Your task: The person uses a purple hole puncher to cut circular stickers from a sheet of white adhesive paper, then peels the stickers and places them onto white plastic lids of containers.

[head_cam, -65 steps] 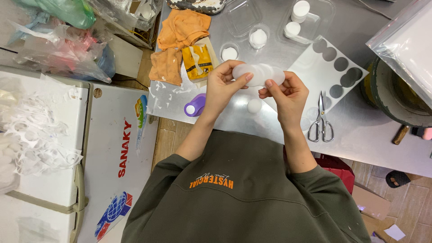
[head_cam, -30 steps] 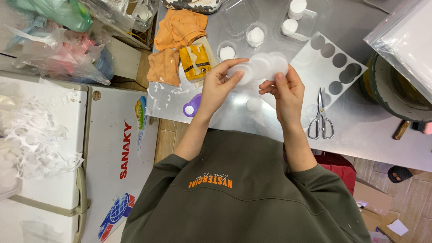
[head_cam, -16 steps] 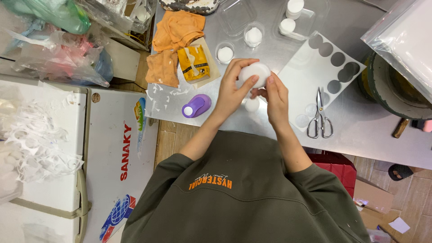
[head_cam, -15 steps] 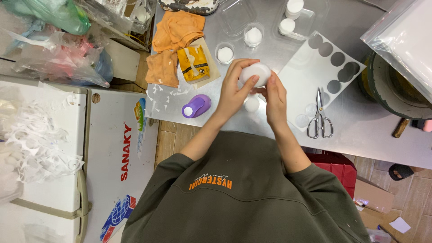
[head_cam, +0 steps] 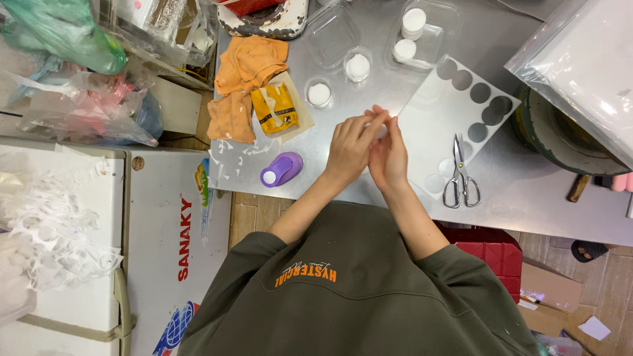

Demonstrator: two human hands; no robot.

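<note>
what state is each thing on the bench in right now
left hand: pressed against the right, fingers closed on a small white piece
right hand: cupped against the left
small white piece: mostly hidden between the hands
scissors: shut, flat on the white sheet
white sheet: round holes punched out
purple punch: on its side, untouched
clear tray: open, white stacks inside
orange cloth: crumpled

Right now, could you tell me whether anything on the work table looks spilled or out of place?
White paper scraps lie scattered over the metal table edge beside the purple punch, which lies on its side. The white sheet is full of round cut holes. Nothing looks damaged.
</note>
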